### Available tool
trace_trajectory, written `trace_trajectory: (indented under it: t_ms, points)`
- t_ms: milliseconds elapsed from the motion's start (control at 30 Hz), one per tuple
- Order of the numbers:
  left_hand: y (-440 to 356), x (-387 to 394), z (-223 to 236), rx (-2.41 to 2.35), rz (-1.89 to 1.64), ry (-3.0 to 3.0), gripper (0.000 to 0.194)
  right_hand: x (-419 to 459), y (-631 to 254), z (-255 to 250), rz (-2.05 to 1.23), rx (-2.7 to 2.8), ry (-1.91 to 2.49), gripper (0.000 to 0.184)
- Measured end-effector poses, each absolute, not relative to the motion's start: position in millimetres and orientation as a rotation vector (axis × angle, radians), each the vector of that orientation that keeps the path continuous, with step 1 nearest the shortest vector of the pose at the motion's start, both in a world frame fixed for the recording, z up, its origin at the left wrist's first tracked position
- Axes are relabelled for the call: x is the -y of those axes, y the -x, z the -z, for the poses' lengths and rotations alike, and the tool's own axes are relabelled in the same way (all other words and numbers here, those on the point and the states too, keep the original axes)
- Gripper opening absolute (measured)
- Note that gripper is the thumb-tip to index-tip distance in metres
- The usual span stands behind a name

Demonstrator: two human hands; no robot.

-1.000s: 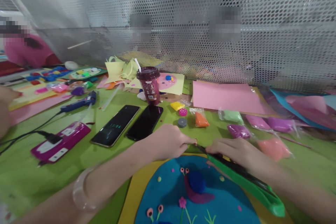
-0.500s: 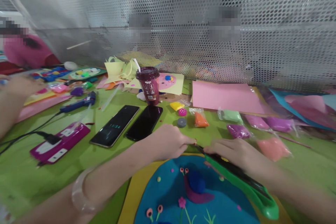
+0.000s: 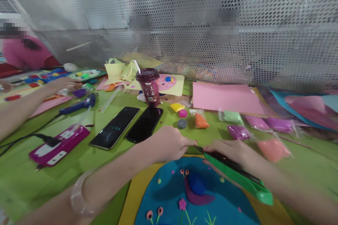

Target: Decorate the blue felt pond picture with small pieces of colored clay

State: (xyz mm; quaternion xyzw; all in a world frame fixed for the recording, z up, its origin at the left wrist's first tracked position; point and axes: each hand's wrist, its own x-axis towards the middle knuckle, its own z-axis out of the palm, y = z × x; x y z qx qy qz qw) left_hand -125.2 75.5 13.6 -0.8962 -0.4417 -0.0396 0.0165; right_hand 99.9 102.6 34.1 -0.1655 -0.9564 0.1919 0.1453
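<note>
Tool: a long green-and-black tool (image 3: 237, 172) with a thin dark tip, slanting above the upper right part of the clay picture; its green end has swung slightly up and inward in the view over the last second.
Right hand: the right hand (image 3: 233, 151) is closed around the tool.
Left hand: the left hand (image 3: 169, 142) points its index finger at the tip, other fingers folded; a tiny reddish bit shows at the fingertip. Whether the thumb pinches, I cannot tell.
Meeting point: finger and tip have barely shifted, which suggests delicate work on that small bit.
Co-worker: at far left, another person's hand (image 3: 67, 82) has reached farther across, well apart from this work.
Clay picture: a matte, smooth blue disc (image 3: 224, 207) on a flat yellow sheet (image 3: 131, 197), bearing a raised snail (image 3: 197, 185) with a domed blue shell and curved purple body, a petalled pink flower (image 3: 182, 204) and thin green blades.
Worktop: the green worktop (image 3: 84, 165) also carries two glossy phones (image 3: 115, 128), a ribbed-lid maroon cup (image 3: 149, 89) and shiny, crinkled clay bags (image 3: 273, 148).
</note>
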Motion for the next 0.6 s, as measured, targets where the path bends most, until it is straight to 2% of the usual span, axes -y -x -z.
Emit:
trace_trajectory:
  t_ms: [233,400,600]
  points:
    - [126.6,-73.4,-18.5,1.388,0.181,2.774,0.039,-101.3,-94.8,-39.4,-0.797,2.701,0.553,0.012]
    - [126.9,-74.6,-20.0,1.438,0.273,2.795,0.040,-96.5,-99.5,-39.6,-0.660,2.673,0.574,0.010]
    - [125.7,-76.8,-13.6,1.476,0.221,2.759,0.039,-92.1,-90.1,-34.1,-0.713,2.299,0.976,0.007]
